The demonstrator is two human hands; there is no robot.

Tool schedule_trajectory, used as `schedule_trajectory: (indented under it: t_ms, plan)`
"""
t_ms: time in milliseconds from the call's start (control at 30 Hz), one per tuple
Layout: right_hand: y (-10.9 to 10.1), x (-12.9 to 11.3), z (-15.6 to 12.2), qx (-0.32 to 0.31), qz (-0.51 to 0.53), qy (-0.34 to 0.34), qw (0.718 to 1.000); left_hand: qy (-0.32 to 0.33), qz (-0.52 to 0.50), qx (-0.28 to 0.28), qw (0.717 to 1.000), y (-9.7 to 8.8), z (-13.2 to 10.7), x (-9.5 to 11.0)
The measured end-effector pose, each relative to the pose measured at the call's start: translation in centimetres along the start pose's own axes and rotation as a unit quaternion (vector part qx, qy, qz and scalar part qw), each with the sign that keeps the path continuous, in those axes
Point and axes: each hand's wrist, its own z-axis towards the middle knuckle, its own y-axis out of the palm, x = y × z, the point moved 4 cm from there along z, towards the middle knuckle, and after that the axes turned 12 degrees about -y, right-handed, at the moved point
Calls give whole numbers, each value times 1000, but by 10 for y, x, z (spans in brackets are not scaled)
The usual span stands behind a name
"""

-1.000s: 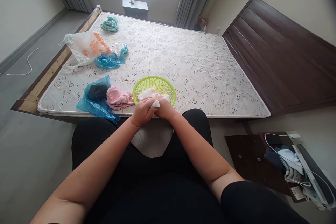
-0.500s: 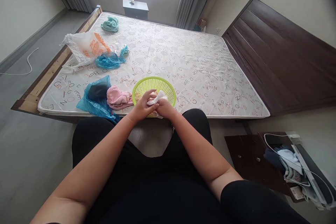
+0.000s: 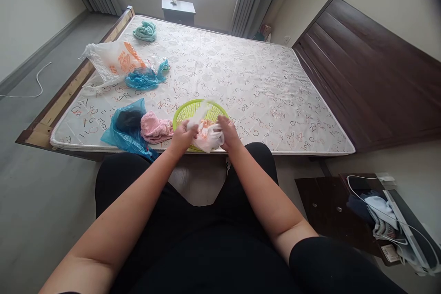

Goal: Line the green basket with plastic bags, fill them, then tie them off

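A lime-green plastic basket [image 3: 188, 109] sits at the near edge of a bare mattress [image 3: 241, 78] printed with letters. Over the basket's front rim both my hands grip a thin white plastic bag [image 3: 208, 137] with something orange inside. My left hand [image 3: 183, 134] pinches the bag's left side, with a strip of plastic rising from it. My right hand [image 3: 228, 132] is closed on the right side. The bag is stretched between them.
Left of the basket lie a pink towel [image 3: 155, 128] and a blue bag [image 3: 126, 126] with something dark in it. Farther off are a white-and-orange bag [image 3: 113, 62], another blue bag [image 3: 144, 78] and a teal cloth [image 3: 144, 31]. A dark headboard [image 3: 361, 69] stands right, a nightstand [image 3: 347, 211] near right.
My hands were pressed together at the basket's near rim with the bag bunched between them. They have moved apart and pulled the white bag open, lifting it slightly.
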Motion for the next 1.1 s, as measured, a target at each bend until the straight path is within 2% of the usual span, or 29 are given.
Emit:
schedule_trajectory:
  t_ms: [100, 167, 300, 433, 567, 667, 767, 867, 1000, 1100]
  plan:
    - [-22, -9, 9, 55, 27, -16, 998, -48, -204, 40, 977, -10, 9, -6]
    - [-34, -15, 12, 79, 39, -21, 996, -66, -275, 44, 958, -13, 13, -7]
    - [-50, -25, 15, 119, 91, -21, 989, -66, -329, 50, 941, -16, 15, -4]
    - [-65, -29, 20, 196, 123, -28, 972, -20, -368, 115, 923, -19, 13, -3]
    - [-83, -18, 26, 258, 126, -6, 958, -11, -376, 141, 916, -16, 13, -5]
    - [-89, -9, 27, 260, 110, -24, 959, -11, -383, 141, 913, -17, 15, -7]
    - [-84, -9, 24, 196, 71, -55, 977, -8, -386, 164, 908, -24, 16, -9]
    - [-70, -23, 16, 75, -15, -100, 992, -7, -377, 187, 907, -32, 17, -11]
    - [-54, -50, 3, -75, -96, -125, 985, -1, -371, 195, 908, -38, 18, -11]
    - [-42, -59, -8, -199, -137, -98, 965, -2, -382, 198, 903, -38, 19, -12]
